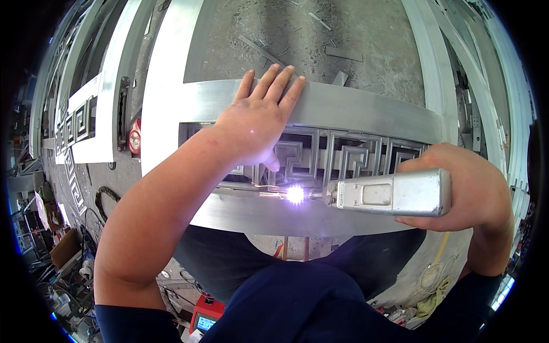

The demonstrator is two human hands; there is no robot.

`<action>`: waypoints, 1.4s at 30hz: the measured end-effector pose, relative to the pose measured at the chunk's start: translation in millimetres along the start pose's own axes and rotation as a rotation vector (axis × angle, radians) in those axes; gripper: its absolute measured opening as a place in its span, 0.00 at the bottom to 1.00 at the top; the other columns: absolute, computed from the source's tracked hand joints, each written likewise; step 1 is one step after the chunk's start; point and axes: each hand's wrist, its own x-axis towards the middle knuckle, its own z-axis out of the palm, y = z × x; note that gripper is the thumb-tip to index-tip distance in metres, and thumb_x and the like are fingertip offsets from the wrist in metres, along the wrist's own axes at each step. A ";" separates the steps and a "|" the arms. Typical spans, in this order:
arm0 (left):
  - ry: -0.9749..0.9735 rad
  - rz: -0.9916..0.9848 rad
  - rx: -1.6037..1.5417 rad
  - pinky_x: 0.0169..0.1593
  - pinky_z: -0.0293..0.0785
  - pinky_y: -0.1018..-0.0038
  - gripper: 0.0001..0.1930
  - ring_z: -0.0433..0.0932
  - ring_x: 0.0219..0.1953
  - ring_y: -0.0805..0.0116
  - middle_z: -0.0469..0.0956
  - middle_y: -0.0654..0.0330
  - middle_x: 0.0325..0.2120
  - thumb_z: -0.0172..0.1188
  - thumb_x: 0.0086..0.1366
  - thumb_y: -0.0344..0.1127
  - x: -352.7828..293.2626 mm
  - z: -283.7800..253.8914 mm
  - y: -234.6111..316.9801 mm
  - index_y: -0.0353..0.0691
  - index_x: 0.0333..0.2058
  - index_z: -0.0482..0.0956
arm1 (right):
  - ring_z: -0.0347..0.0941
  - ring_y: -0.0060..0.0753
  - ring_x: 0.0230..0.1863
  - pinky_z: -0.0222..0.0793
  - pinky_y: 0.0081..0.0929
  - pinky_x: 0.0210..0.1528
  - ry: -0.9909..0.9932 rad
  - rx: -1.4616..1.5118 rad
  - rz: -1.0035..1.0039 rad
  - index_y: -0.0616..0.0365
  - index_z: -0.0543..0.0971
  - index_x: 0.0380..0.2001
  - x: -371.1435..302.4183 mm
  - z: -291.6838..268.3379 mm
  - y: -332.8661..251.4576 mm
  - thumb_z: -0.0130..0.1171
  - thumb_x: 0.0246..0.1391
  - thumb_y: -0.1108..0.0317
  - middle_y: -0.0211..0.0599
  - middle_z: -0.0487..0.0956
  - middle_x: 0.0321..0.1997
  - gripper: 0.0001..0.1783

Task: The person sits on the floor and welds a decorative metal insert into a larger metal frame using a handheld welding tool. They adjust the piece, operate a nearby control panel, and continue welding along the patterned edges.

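My left hand [260,117] lies with its fingers spread on the upper rail of a silvery metal frame [366,106]. Set between the frame's two rails is a lattice panel [357,157] of angular spiral metal bars, partly hidden by both hands. In my right hand [472,183] I grip a silver, box-shaped welding gun [394,193], its nozzle pointing left. A bright violet-white spark [295,194] glows at the tip, along the seam between the panel and the lower rail. Thin wire-like streaks lie just left of the glow.
Offcuts and metal scraps [343,54] litter the concrete floor beyond the frame. More frames [108,86] with similar lattice stand at left, beside a red round lamp-like object [135,137]. Long metal profiles [486,74] line the right. A red machine with a lit screen [206,317] sits below.
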 end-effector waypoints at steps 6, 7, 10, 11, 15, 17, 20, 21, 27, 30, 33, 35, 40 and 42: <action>0.016 0.010 -0.006 0.81 0.38 0.47 0.79 0.41 0.80 0.46 0.44 0.44 0.77 0.87 0.36 0.53 -0.1 -1.3 0.3 0.36 0.77 0.37 | 0.83 0.49 0.34 0.77 0.37 0.37 0.058 -0.036 -0.044 0.60 0.85 0.38 -4.2 4.3 10.9 0.76 0.38 0.66 0.44 0.86 0.32 0.20; 0.016 0.007 -0.006 0.80 0.39 0.46 0.79 0.41 0.80 0.46 0.44 0.44 0.77 0.87 0.36 0.53 -0.6 -1.3 0.3 0.36 0.77 0.37 | 0.83 0.49 0.34 0.77 0.37 0.37 0.037 -0.022 -0.034 0.60 0.85 0.38 -3.4 2.7 9.9 0.76 0.38 0.66 0.44 0.86 0.33 0.21; 0.031 0.009 -0.017 0.80 0.39 0.46 0.79 0.41 0.80 0.46 0.44 0.43 0.77 0.87 0.35 0.52 -0.4 2.6 -1.4 0.35 0.77 0.38 | 0.84 0.48 0.34 0.77 0.37 0.37 -0.006 -0.016 0.006 0.60 0.85 0.39 -4.9 -1.8 3.6 0.76 0.39 0.66 0.44 0.86 0.33 0.21; 0.025 0.008 -0.021 0.80 0.39 0.46 0.79 0.41 0.80 0.46 0.44 0.43 0.77 0.87 0.35 0.52 -0.8 1.8 -1.5 0.35 0.77 0.38 | 0.84 0.48 0.34 0.77 0.37 0.37 -0.017 -0.020 0.021 0.60 0.85 0.39 -5.6 -2.5 2.1 0.76 0.39 0.66 0.44 0.86 0.34 0.20; 0.010 0.012 -0.029 0.80 0.39 0.46 0.79 0.41 0.80 0.45 0.44 0.43 0.77 0.87 0.36 0.51 -0.4 -1.9 -0.3 0.35 0.77 0.38 | 0.84 0.46 0.34 0.77 0.36 0.37 -0.013 -0.008 0.043 0.59 0.85 0.40 -9.7 -1.8 7.2 0.76 0.41 0.65 0.44 0.86 0.33 0.21; 0.008 0.010 -0.028 0.80 0.39 0.46 0.78 0.41 0.80 0.45 0.44 0.43 0.77 0.87 0.36 0.51 -0.8 -1.3 -0.8 0.35 0.77 0.38 | 0.84 0.44 0.35 0.77 0.36 0.37 -0.024 -0.028 0.047 0.59 0.85 0.40 -10.0 -1.6 8.0 0.76 0.42 0.64 0.43 0.86 0.33 0.20; 0.015 0.036 -0.080 0.80 0.38 0.46 0.78 0.39 0.81 0.46 0.42 0.44 0.78 0.86 0.37 0.52 -2.8 -1.4 -6.6 0.35 0.77 0.37 | 0.83 0.35 0.28 0.75 0.30 0.31 0.049 -0.006 -0.121 0.61 0.83 0.34 -16.0 1.0 38.1 0.76 0.45 0.65 0.39 0.85 0.28 0.16; 0.036 0.077 -0.228 0.80 0.37 0.47 0.75 0.40 0.81 0.47 0.44 0.44 0.78 0.85 0.40 0.52 -2.2 -0.8 -15.3 0.36 0.77 0.41 | 0.83 0.34 0.27 0.74 0.29 0.30 0.048 0.010 -0.149 0.62 0.83 0.34 -17.0 -1.3 39.0 0.76 0.46 0.65 0.38 0.84 0.27 0.15; 0.629 -0.355 -0.201 0.77 0.54 0.56 0.45 0.56 0.76 0.48 0.60 0.45 0.73 0.73 0.63 0.52 -5.2 -12.8 -131.7 0.38 0.72 0.62 | 0.83 0.30 0.27 0.74 0.26 0.29 0.310 0.102 -0.254 0.63 0.83 0.32 -39.3 3.0 40.6 0.77 0.44 0.68 0.38 0.85 0.28 0.15; 0.521 -0.896 -0.058 0.74 0.57 0.50 0.57 0.55 0.76 0.40 0.57 0.34 0.72 0.50 0.67 0.77 -8.0 33.6 -196.5 0.26 0.72 0.55 | 0.83 0.30 0.26 0.74 0.26 0.29 0.125 0.165 -0.172 0.63 0.84 0.33 -19.0 -9.1 7.1 0.77 0.45 0.68 0.38 0.85 0.28 0.15; 0.482 -0.995 -0.273 0.70 0.65 0.49 0.53 0.65 0.70 0.39 0.65 0.37 0.68 0.49 0.68 0.76 -7.0 45.4 -189.7 0.29 0.69 0.61 | 0.82 0.30 0.26 0.74 0.26 0.29 -0.041 0.155 -0.153 0.64 0.84 0.33 1.4 -17.0 5.8 0.77 0.45 0.67 0.37 0.85 0.27 0.15; 0.524 -1.019 -0.272 0.67 0.68 0.50 0.51 0.70 0.67 0.39 0.69 0.38 0.66 0.48 0.68 0.76 -5.2 37.1 -173.3 0.29 0.67 0.64 | 0.83 0.30 0.26 0.75 0.26 0.30 -0.072 0.107 -0.133 0.64 0.84 0.34 9.5 -16.7 3.2 0.77 0.45 0.67 0.39 0.86 0.28 0.15; 0.548 -1.011 -0.262 0.67 0.70 0.52 0.49 0.72 0.66 0.42 0.71 0.41 0.65 0.47 0.69 0.75 -4.1 36.4 -172.2 0.30 0.67 0.65 | 0.85 0.31 0.28 0.78 0.26 0.32 0.004 0.029 -0.184 0.66 0.85 0.37 10.5 -8.8 20.7 0.76 0.45 0.67 0.41 0.87 0.31 0.17; 0.524 -1.022 -0.270 0.67 0.70 0.52 0.49 0.72 0.66 0.42 0.71 0.42 0.65 0.46 0.70 0.74 -4.0 33.3 -168.8 0.30 0.67 0.65 | 0.85 0.31 0.28 0.78 0.25 0.33 -0.006 0.030 -0.174 0.67 0.85 0.37 13.9 -10.0 18.6 0.76 0.45 0.69 0.42 0.88 0.32 0.17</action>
